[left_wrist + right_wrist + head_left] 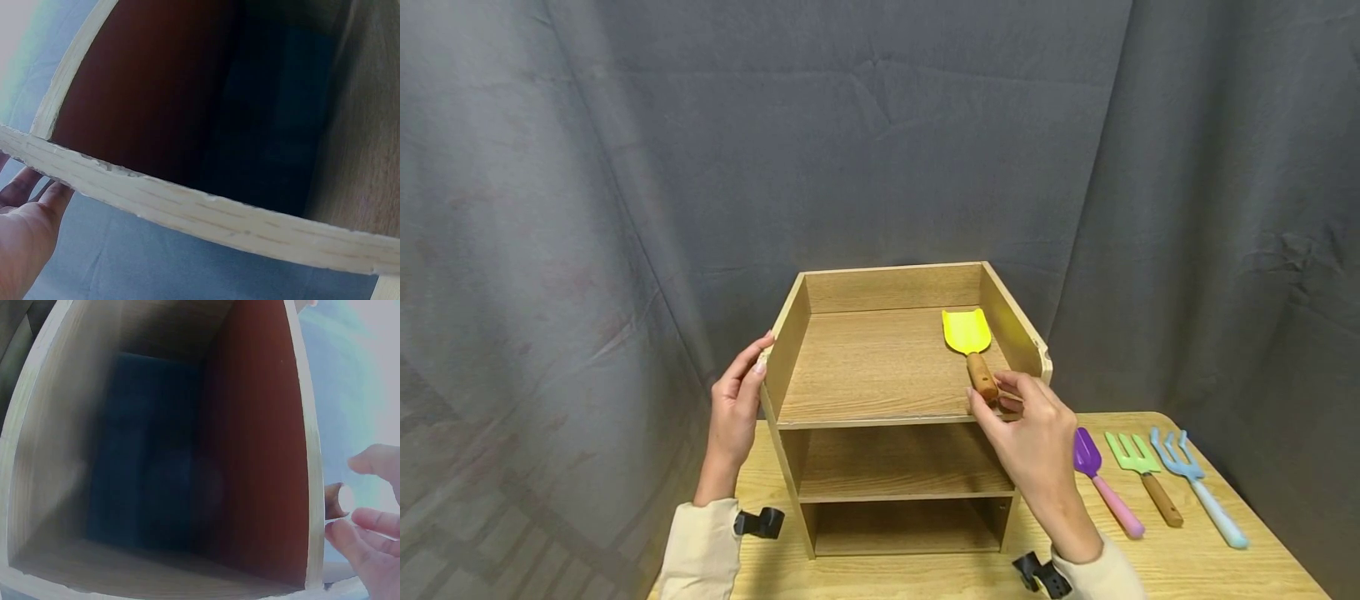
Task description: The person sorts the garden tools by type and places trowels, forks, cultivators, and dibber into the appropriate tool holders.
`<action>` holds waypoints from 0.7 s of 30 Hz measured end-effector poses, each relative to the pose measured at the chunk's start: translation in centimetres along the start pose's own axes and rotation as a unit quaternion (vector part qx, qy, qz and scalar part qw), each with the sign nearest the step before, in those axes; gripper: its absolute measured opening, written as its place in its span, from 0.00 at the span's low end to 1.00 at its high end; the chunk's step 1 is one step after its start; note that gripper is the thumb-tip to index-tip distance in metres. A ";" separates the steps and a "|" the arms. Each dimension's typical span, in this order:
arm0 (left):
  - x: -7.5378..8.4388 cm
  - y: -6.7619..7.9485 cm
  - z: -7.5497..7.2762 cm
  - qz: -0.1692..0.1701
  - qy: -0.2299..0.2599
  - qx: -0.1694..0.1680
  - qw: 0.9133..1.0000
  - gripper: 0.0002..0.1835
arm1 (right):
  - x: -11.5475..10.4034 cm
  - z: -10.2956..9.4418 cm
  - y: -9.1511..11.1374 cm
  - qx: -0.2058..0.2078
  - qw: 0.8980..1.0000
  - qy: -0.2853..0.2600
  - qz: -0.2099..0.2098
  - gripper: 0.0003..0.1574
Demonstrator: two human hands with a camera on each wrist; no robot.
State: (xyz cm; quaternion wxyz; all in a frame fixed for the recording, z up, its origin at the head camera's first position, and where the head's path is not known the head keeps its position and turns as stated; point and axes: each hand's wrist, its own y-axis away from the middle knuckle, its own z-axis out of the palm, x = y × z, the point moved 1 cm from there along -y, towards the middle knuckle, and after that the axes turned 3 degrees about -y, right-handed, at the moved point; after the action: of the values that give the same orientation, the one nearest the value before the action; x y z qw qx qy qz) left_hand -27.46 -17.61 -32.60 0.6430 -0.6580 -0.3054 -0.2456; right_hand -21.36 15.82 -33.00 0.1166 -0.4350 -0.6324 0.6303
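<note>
A yellow toy shovel [967, 332] with a wooden handle lies on the top board of a wooden shelf unit [880, 367], near its right side wall. My right hand [1037, 429] is at the handle's end, thumb on the left and fingers on the right. The right wrist view shows the round handle end [344, 499] between the thumb and fingers of my right hand [375, 537], with a gap towards the thumb. My left hand [736, 408] rests against the shelf's left side panel, fingertips at its front edge. In the left wrist view, the panel edge [187, 212] partly hides those fingers.
To the right on the wooden table [1255, 575] lie a purple trowel [1108, 483] with a pink handle, a green fork [1142, 475] with a wooden handle and a light blue rake [1202, 492]. Two lower compartments open below the top board. A grey curtain [880, 167] hangs behind.
</note>
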 end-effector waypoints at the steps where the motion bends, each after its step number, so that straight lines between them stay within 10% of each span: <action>1: 0.0 0.0 0.0 0.000 0.000 0.000 1.000 0.20 | 0.0 -0.1 0.0 0.001 1.000 0.001 -0.005 0.18; 21: 0.2 0.0 0.0 -0.016 0.014 -0.002 1.000 0.20 | -0.3 -1.1 -0.5 0.041 0.994 0.025 -0.094 0.20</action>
State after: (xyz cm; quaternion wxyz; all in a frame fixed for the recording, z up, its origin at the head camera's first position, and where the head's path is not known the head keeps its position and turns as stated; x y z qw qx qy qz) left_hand -27.33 -17.55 -32.49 0.6421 -0.6507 -0.3063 -0.2654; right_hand -20.62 16.45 -32.22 0.2090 -0.3838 -0.6410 0.6310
